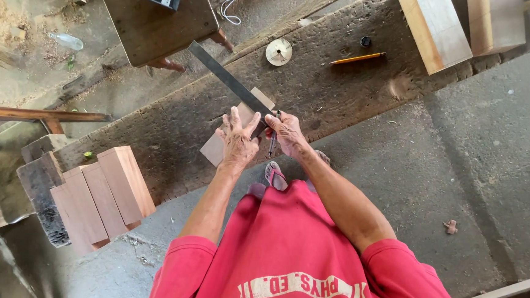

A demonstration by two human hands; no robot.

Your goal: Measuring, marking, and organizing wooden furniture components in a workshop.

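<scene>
A small reddish wood block [216, 147] lies on a long rough plank [342, 92]. My left hand [238, 142] presses flat on the block and on the stock of a dark metal try square [229, 80], whose blade runs up and to the left. My right hand [285, 132] sits at the block's right edge, closed on a thin pen-like marker [272, 144] that points down beside the square.
Several reddish wood blocks [106, 191] are stacked at the left. A yellow pencil [356, 58], a round wooden disc [279, 51] and a small black cap [365, 41] lie on the plank. Pale boards [435, 27] rest upper right. A stool [156, 22] carries a small device.
</scene>
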